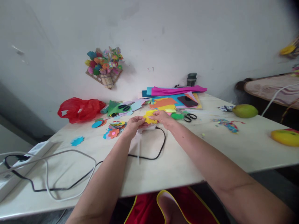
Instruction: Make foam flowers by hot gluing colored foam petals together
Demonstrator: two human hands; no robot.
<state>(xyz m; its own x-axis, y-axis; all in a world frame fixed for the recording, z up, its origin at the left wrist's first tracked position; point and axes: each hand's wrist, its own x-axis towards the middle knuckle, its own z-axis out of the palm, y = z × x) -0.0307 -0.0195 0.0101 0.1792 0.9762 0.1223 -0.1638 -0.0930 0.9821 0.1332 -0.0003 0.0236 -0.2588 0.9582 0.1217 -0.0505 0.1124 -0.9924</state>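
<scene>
Between my two hands is a yellow paper flower (150, 116), raised a little over the table. My left hand (135, 124) pinches its left edge. On its right side, the fingers of my right hand (163, 118) are closed on the paper. Just below lies a white glue gun (150, 127), partly hidden by my hands, with a clear glue stick (138, 149) and a black cord (161, 151). To the left of my left hand sits a pile of coloured paper flowers (114, 130), with a blue paper flower (77, 141) farther left.
Black-handled scissors (190, 117) lie right of my hands, another pair (124, 107) behind left. Coloured sheets (173, 91) and a phone (187, 101) are at the back. A red plastic bag (80, 109), a power strip (35, 155) with looping cables and a green mango (245, 110) stand around.
</scene>
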